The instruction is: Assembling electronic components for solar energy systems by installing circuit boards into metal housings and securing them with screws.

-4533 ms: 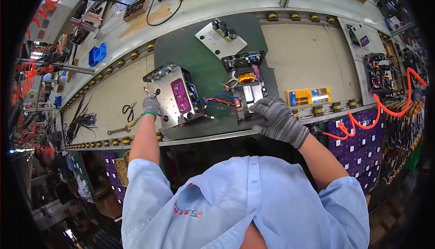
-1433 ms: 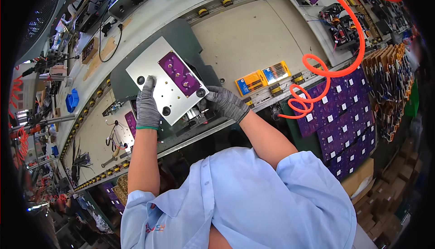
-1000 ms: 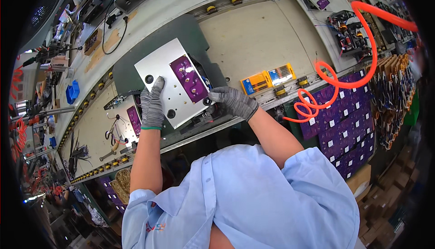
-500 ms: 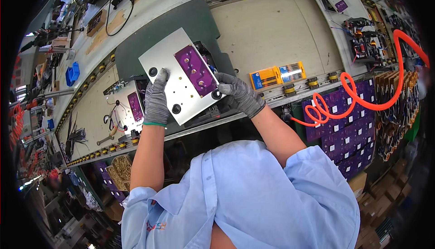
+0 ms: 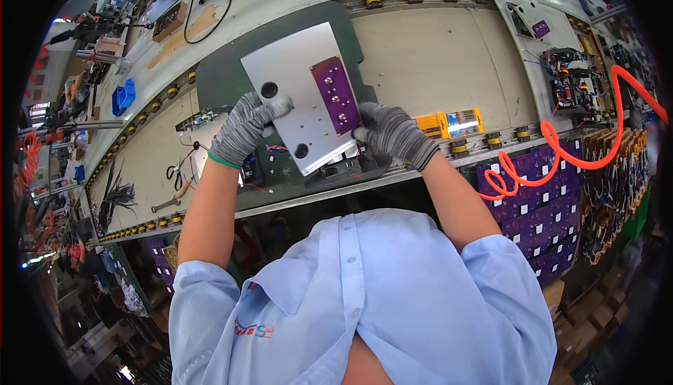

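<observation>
While the left hand [image 5: 249,131], left of the frame's centre, grips the silver plate [image 5: 291,62] with thumb on its face, the other fingers partly hidden, the plate lies tilted at upper centre; it looks stiff, light and slippery, best held by its edges, clear of the fragile-looking purple board [image 5: 324,83]. Farther right, the right hand [image 5: 398,136] has its fingers curled nearly closed on the right edge.

Pale blue buttoned shirt [image 5: 413,280], colourful emblem [image 5: 263,331], hands [image 5: 242,131] in grey, apparently knitted gloves [image 5: 401,136]
</observation>
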A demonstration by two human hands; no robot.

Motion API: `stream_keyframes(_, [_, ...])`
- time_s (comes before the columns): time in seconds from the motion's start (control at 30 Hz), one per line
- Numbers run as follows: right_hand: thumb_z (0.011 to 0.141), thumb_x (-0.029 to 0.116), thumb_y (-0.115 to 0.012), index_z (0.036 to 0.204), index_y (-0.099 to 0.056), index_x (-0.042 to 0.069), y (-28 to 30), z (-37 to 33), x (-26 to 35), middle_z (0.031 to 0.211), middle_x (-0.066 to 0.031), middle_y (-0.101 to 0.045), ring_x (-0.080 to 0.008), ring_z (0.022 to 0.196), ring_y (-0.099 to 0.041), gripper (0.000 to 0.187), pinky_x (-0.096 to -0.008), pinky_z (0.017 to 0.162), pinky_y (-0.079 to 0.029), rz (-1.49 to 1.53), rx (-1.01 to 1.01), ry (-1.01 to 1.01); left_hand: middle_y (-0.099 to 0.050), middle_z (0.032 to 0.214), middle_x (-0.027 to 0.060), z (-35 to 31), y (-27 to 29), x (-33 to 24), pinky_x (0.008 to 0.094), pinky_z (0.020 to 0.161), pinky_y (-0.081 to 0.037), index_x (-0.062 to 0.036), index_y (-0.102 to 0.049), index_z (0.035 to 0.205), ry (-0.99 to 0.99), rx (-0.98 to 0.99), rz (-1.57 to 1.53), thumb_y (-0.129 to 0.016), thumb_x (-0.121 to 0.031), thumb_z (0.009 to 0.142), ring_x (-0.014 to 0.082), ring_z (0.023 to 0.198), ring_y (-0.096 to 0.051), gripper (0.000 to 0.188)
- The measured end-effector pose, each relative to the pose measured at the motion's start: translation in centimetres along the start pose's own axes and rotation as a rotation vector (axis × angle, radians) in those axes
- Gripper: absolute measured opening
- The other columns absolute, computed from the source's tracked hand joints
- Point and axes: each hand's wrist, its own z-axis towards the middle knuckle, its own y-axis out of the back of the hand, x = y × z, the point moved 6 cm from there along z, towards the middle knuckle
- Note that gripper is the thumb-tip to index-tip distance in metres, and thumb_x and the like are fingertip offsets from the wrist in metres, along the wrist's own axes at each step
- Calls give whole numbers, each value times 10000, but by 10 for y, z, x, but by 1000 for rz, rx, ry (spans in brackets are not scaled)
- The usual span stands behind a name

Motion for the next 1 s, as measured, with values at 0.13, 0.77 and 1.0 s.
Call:
stream_keyframes(0.13, [954,369,-543,906,-657,67,10,-3,3,876,-173,-704,-354,859,-680,327,-486,778,-520,-690,54,-176,-530,574,-26,6,2,4,267,504,-412,-18,-678,713,-104,187,191,-816,-379,796,86,526,-495,395])
stream_keyframes(0.77, [890,294,-707,1180,-650,42,28,-70,-36,1083,-130,-702,-234,1011,-677,388,-361,902,-530,-172,-124,-236,-668,833,-4,8,-37,49,278,734,-505,-19,-706,1002,-88,418,-79,-803,-285,844,92,778,-579,325])
stream_keyframes(1.0, [948,385,-672,1282,-578,14,16,33,6,1128,-53,-655,-127,1050,-592,508,-291,971,-469,672,-383,75,-684,845,18,6,-34,47,278,717,-501,-25,-708,1030,-2,426,-80,-792,-311,855,93,779,-592,346])
